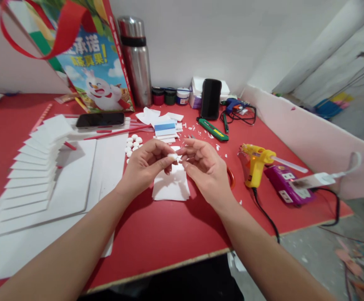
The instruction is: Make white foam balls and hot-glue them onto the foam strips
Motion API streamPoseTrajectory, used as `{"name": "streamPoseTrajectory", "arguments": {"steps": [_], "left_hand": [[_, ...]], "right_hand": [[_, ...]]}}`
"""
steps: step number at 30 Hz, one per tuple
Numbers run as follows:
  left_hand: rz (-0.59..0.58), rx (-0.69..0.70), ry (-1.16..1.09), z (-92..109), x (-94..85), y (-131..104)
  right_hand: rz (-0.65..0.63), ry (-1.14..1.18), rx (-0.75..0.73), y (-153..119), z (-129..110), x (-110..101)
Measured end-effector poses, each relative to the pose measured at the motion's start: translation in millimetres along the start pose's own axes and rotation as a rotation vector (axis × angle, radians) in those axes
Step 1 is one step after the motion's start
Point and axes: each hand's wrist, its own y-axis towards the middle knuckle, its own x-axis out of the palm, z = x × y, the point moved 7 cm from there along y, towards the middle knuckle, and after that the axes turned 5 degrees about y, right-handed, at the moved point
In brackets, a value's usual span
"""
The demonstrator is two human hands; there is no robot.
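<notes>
Red tabletop (169, 234) underneath, two bare hands over it, one tiny part between them. Left hand (146, 162) pinches the small white piece (173, 156) between thumb and index finger, just above a white paper stack (170, 190). Right hand (206, 170) is just beside it, fingers loosely curled, thumb apart from the index finger; can't tell whether its fingertips touch the piece.

Handling, judged by looks: paper stack should be light, each sheet likely bendy and prone to sliding; take it by the near edge. White piece is probably almost weightless. Stiffness unclear, as fingertips hide most of it, so assume it dents or creases. Hold by the outer edges, thumb and index pads, light pressure. Matte look suggests low slip risk.

Counts, big to small:
- shopping bag (103, 79): 1
- fan of white cards (28, 184): roughly a dozen, edges overlap
- steel flask (139, 73): 1
- purple power strip (285, 184): 1
- yellow glue gun (256, 165): 1, clear stick in its back
- dark phones: 2, one lying flat (100, 120), one propped up (211, 99)
- green cutter (212, 129): 1
- lidded jars (170, 96): 3 in a row by the wall
- rounded white pieces (134, 144): around ten, left hand may cover more
- white scraps (197, 131): too many and too small to count
</notes>
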Motion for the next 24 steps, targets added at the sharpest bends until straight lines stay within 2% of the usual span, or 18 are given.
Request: {"name": "streamPoseTrajectory", "arguments": {"steps": [5, 8, 12, 15, 19, 24], "left_hand": [[0.022, -0.031, 0.013, -6.7, -3.9, 1.8], [0.052, -0.06, 0.035, -12.4, -9.2, 3.2], [0.052, -0.022, 0.053, -9.7, -9.1, 3.8], [0.027, 0.006, 0.078, -5.6, -5.0, 3.2], [0.025, 0.033, 0.092, -1.7, -3.4, 1.9], [0.012, 0.046, 0.106, -0.6, -3.2, -0.4]], "right_hand": [[-0.001, -0.16, -0.15, -5.8, -13.3, 1.6], [0.043, -0.098, -0.175, -6.1, -16.9, -1.5], [0.163, 0.101, -0.029, 0.6, -3.2, -11.1], [0.236, 0.091, 0.103, 3.2, 8.4, -16.7], [0.225, 0.047, 0.177, 2.1, 12.7, -17.7], [0.197, 0.155, 0.268, -0.3, 18.8, -13.2]]}}
